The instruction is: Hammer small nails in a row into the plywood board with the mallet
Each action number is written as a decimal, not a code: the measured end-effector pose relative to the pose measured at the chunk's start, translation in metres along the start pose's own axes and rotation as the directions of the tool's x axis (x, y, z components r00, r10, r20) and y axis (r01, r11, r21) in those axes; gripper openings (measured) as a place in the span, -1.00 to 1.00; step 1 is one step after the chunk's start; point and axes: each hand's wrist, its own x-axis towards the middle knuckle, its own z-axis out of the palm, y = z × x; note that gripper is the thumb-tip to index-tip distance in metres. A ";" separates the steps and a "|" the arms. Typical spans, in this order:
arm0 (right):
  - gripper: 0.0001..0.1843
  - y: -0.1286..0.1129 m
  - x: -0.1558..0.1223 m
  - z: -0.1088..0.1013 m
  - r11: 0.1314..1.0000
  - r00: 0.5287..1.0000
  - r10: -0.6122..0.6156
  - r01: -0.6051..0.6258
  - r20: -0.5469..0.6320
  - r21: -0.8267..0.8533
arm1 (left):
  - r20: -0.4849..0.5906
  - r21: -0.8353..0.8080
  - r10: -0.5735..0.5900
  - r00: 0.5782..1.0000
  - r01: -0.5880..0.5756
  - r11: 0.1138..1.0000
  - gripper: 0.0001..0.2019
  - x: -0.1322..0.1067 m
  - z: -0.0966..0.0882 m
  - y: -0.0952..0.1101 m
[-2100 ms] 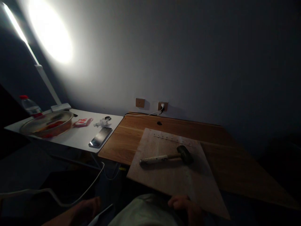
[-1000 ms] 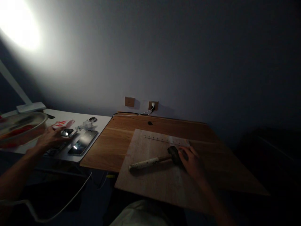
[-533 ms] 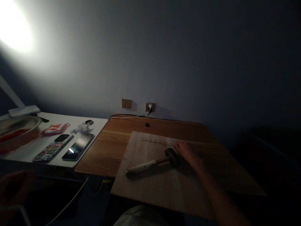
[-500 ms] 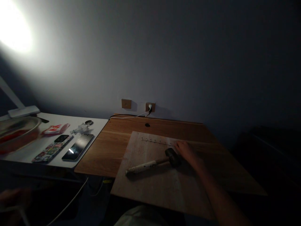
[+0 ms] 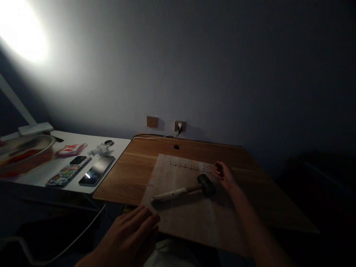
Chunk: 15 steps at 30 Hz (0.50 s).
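Observation:
A pale plywood board [image 5: 194,218] lies on the wooden desk [image 5: 133,167], overhanging its near edge. On it rests a mallet [image 5: 183,190] with a light handle and a dark head. A row of small nails [image 5: 189,165] stands along the board's far edge. My right hand [image 5: 224,175] is at the right end of that row, just past the mallet head, with fingers curled in a pinch; what they hold is too dark to make out. My left hand [image 5: 130,233] hovers at the board's near left corner, fingers stretched out, holding nothing.
A white side table [image 5: 50,174] at the left carries two phones [image 5: 83,170], a red packet [image 5: 71,149], small clutter and a round dish [image 5: 22,154]. A lamp base [image 5: 35,128] stands behind. A charger cable [image 5: 158,136] runs from the wall socket [image 5: 180,126]. Another white cable [image 5: 69,241] hangs below.
My left hand has come from the lower left up to the board's near corner. My right hand has shifted slightly right along the nail row and closed. The view swung slightly.

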 end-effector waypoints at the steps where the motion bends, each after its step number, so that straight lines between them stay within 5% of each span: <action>1: -0.67 0.001 0.002 0.004 0.998 1.000 0.006 -0.005 0.016 -0.066 | 0.013 -0.024 0.002 1.000 -0.001 1.000 -0.77 0.023 0.014 -0.011; 7: -0.74 -0.003 0.013 0.024 0.887 0.981 0.045 0.048 0.190 -0.460 | 0.204 -0.022 -0.273 0.940 0.283 0.959 -0.74 0.135 0.100 -0.104; 11: -0.83 -0.011 0.012 0.026 0.855 0.964 0.038 0.104 0.262 -0.508 | 0.369 -0.064 -0.178 0.912 0.216 0.974 -0.67 0.159 0.142 -0.141; 15: -0.87 -0.020 0.010 0.025 0.911 0.971 -0.032 0.126 0.239 -0.393 | 0.400 -0.134 -0.118 0.909 0.186 0.973 -0.69 0.161 0.162 -0.157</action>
